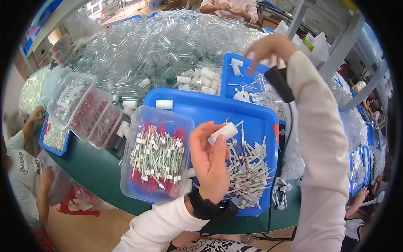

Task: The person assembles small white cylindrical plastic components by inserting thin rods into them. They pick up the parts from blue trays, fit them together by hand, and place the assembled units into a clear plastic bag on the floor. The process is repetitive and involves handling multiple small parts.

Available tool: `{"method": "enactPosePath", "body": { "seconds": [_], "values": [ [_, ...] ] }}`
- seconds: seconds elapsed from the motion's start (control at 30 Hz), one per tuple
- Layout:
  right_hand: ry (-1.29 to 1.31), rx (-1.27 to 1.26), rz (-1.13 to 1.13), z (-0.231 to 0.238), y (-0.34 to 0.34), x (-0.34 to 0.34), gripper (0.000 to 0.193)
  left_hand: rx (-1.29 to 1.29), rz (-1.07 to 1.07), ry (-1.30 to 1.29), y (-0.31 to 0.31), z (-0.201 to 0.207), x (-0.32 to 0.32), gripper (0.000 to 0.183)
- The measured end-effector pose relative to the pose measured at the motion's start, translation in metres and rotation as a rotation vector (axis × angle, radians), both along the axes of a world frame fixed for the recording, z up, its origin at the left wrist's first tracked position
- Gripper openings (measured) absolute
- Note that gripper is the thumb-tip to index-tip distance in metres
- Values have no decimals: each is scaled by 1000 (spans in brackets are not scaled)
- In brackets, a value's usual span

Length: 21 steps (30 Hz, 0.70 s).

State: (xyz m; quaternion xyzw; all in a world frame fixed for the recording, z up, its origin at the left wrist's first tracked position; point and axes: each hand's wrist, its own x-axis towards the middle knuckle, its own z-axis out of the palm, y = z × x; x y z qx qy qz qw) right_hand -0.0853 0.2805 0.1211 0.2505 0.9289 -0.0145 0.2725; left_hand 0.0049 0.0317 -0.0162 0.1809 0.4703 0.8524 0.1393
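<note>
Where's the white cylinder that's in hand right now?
In the head view, just right of centre: the white cylinder is held in the left hand, over the large blue tray and up-left of its pile of white sticks.

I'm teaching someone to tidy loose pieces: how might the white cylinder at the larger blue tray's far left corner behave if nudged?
The white cylinder would probably roll, since it lies on its round side. It is likely fairly stiff: the left hand grips a similar cylinder without any visible dent. Its small size suggests it may be light.
</note>
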Motion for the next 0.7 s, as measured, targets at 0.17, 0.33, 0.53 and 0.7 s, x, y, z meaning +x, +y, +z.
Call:
{"method": "enactPosePath", "body": {
  "seconds": [0.17, 0.33, 0.53, 0.7],
  "values": [
    [774, -331, 471, -77, -22, -83, 88, 35, 64, 60, 3, 2, 1, 28],
    [626, -358, 423, -116, -80, -130, 105, 74, 167, 169, 0, 5, -5, 28],
    [482, -213, 361, -104, -107, -139, 78, 43, 150, 113, 2, 3, -1, 28],
    [568, -206, 386, -101, -121, -127, 43, 87, 131, 106, 3, 2, -4, 27]
  ]
}}
